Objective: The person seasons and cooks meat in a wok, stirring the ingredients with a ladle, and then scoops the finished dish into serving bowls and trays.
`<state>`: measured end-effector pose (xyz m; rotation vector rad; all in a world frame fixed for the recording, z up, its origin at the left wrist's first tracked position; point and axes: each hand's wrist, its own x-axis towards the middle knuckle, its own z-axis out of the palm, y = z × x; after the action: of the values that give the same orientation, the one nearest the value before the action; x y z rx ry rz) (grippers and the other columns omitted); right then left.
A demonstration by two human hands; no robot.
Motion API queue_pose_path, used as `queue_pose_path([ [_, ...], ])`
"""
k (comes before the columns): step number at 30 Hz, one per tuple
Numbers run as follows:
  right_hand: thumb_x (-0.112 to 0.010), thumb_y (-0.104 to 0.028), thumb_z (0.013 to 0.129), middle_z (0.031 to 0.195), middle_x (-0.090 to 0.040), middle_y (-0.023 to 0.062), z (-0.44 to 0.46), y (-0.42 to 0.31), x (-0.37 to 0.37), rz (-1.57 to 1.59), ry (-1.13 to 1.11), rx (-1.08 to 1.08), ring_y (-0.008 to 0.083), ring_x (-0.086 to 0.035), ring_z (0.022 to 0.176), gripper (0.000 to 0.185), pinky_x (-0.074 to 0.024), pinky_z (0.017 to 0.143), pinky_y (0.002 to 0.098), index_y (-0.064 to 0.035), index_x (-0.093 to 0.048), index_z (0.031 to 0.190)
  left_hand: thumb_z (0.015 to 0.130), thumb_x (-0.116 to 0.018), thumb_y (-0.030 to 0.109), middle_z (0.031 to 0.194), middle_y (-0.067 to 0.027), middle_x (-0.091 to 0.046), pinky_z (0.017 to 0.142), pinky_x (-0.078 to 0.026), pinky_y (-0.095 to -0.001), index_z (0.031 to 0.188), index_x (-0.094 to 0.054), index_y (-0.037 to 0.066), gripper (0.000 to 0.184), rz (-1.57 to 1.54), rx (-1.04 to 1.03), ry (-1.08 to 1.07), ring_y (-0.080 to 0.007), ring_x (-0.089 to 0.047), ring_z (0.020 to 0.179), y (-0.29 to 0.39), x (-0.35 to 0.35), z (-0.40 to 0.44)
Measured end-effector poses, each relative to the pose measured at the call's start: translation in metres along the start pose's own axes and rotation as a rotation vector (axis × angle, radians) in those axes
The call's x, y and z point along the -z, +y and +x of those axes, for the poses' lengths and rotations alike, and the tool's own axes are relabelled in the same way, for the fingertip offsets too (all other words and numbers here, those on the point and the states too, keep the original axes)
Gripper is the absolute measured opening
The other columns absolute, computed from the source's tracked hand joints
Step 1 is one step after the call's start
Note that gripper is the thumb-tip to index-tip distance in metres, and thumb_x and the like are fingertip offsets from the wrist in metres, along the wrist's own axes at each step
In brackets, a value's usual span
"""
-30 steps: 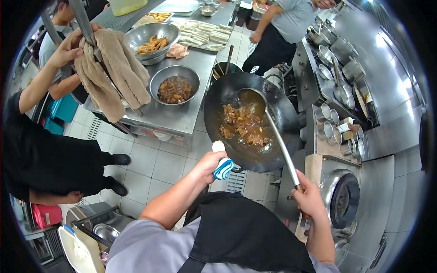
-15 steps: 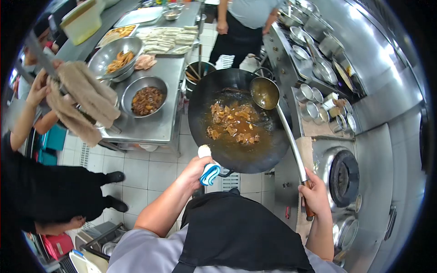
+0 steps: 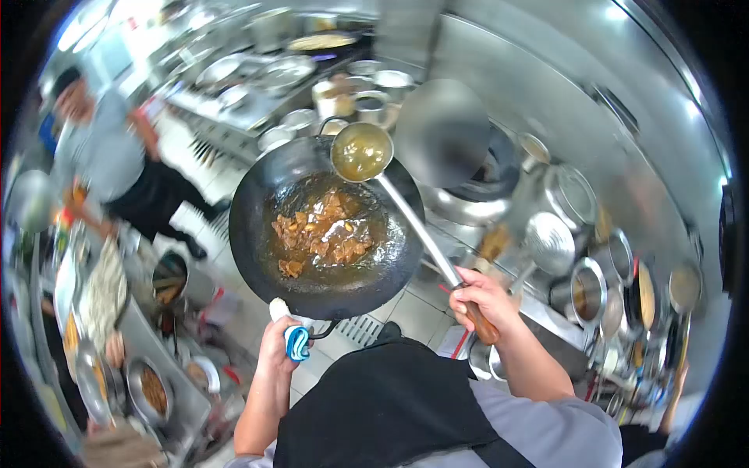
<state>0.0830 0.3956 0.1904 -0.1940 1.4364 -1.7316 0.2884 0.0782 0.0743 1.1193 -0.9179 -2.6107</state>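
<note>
My left hand (image 3: 275, 343) is closed round a folded white and blue cloth (image 3: 296, 343) at the near loop handle of a large black wok (image 3: 253, 249). Brown chunks of meat (image 3: 331, 230) lie in oily brown liquid inside the wok, which is held up off the floor. My right hand (image 3: 488, 300) grips the wooden handle of a long metal ladle (image 3: 417, 222). The ladle's bowl, full of yellowish liquid, is over the wok's far rim.
A round stove burner (image 3: 491, 168) lies to the far right of the wok, partly behind a blurred dark disc (image 3: 442, 132). A perforated skimmer (image 3: 550, 242) and several pots stand at right. At left are a person (image 3: 113, 148) and a steel table (image 3: 175, 351) with food bowls.
My view has turned right, and the wok has swung with me from beside the steel table towards the burner. Both hands keep their holds; the ladle still carries liquid.
</note>
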Motion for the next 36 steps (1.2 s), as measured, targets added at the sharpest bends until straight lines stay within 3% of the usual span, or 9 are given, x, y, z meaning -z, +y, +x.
queue_pose_path([
  [10, -0.052, -0.006, 0.084, 0.065, -0.053, 0.0033, 0.004, -0.026, 0.113, 0.005, 0.362, 0.038, 0.0153, -0.052, 0.046, 0.039, -0.0446, 0.045, 0.0280, -0.0033, -0.055, 0.122, 0.091, -0.048, 0.022, 0.070, -0.0118, -0.062, 0.044, -0.043, -0.0349, 0.081, -0.057, 0.008, 0.019, 0.018, 0.328, -0.277, -0.0257, -0.057, 0.056, -0.033, -0.205, 0.159],
  [13, -0.057, -0.012, 0.077, 0.077, -0.065, 0.0169, 0.046, -0.025, 0.149, -0.760, 0.605, 0.137, 0.0308, -0.065, 0.070, 0.032, -0.0525, 0.069, 0.0423, 0.0002, -0.058, 0.107, 0.094, -0.049, 0.026, 0.066, -0.0075, -0.060, 0.045, -0.044, -0.0345, 0.076, -0.057, 0.011, 0.024, 0.057, 0.344, -0.310, -0.0227, -0.054, 0.052, -0.048, -0.254, 0.210],
  [16, -0.053, -0.019, 0.081, 0.085, -0.069, 0.0217, 0.083, -0.031, 0.150, -1.234, 0.756, -0.002, 0.0372, -0.068, 0.076, 0.028, -0.0545, 0.069, 0.0469, 0.0001, -0.067, 0.095, 0.092, -0.055, 0.026, 0.065, -0.0025, -0.059, 0.046, -0.046, -0.0325, 0.077, -0.057, 0.014, 0.020, 0.117, 0.254, -0.238, -0.0197, -0.054, 0.051, -0.058, -0.302, 0.244],
  [20, -0.046, -0.024, 0.092, 0.090, -0.069, 0.0129, 0.123, -0.037, 0.154, -1.194, 0.910, -0.110, 0.0303, -0.069, 0.082, 0.034, -0.0533, 0.068, 0.0447, -0.0070, -0.059, 0.119, 0.093, -0.047, 0.021, 0.073, -0.0027, -0.059, 0.054, -0.049, -0.0279, 0.086, -0.060, 0.012, 0.017, 0.358, 0.251, -0.466, -0.0169, -0.056, 0.063, -0.054, -0.325, 0.335],
  [24, -0.049, -0.025, 0.095, 0.102, -0.064, 0.0075, 0.149, -0.001, 0.172, -1.324, 1.064, -0.142, 0.0238, -0.065, 0.092, 0.048, -0.0460, 0.073, 0.0397, -0.0151, -0.045, 0.142, 0.091, -0.054, 0.027, 0.084, -0.0086, -0.057, 0.054, -0.047, -0.0310, 0.096, -0.056, 0.007, 0.021, 0.320, 0.309, -0.413, -0.0197, -0.054, 0.069, -0.062, -0.374, 0.300],
  [28, -0.049, -0.022, 0.093, 0.110, -0.059, 0.0097, 0.116, 0.024, 0.159, -1.518, 1.204, -0.128, 0.0242, -0.057, 0.106, 0.048, -0.0417, 0.084, 0.0403, -0.0122, -0.047, 0.140, 0.089, -0.060, 0.033, 0.093, -0.0127, -0.058, 0.057, -0.046, -0.0342, 0.108, -0.053, 0.002, 0.037, 0.335, 0.366, -0.495, -0.0228, -0.053, 0.071, -0.075, -0.385, 0.262],
  [30, -0.052, -0.019, 0.089, 0.111, -0.058, 0.0112, 0.071, 0.044, 0.134, -1.520, 1.463, 0.341, 0.0254, -0.054, 0.109, 0.044, -0.0410, 0.087, 0.0399, -0.0069, -0.053, 0.131, 0.088, -0.063, 0.035, 0.098, -0.0147, -0.058, 0.059, -0.046, -0.0358, 0.114, -0.052, -0.001, 0.046, 0.350, 0.404, -0.543, -0.0244, -0.053, 0.072, -0.074, -0.388, 0.239],
  [32, -0.055, -0.019, 0.084, 0.103, -0.058, 0.0127, 0.006, 0.073, 0.102, -1.276, 1.506, 0.410, 0.0289, -0.057, 0.101, 0.038, -0.0433, 0.085, 0.0415, -0.0032, -0.058, 0.118, 0.087, -0.066, 0.038, 0.102, -0.0168, -0.058, 0.060, -0.046, -0.0374, 0.120, -0.050, -0.003, 0.055, 0.353, 0.456, -0.589, -0.0260, -0.052, 0.074, -0.081, -0.391, 0.217],
  [36, -0.061, -0.020, 0.083, 0.099, -0.062, 0.0180, -0.149, 0.237, 0.028, -0.744, 1.921, -0.166, 0.0351, -0.059, 0.097, 0.028, -0.0479, 0.085, 0.0450, -0.0012, -0.064, 0.104, 0.087, -0.066, 0.039, 0.099, -0.0163, -0.058, 0.059, -0.046, -0.0374, 0.118, -0.051, -0.002, 0.054, 0.578, 0.489, -0.683, -0.0260, -0.052, 0.072, -0.109, -0.385, 0.169],
])
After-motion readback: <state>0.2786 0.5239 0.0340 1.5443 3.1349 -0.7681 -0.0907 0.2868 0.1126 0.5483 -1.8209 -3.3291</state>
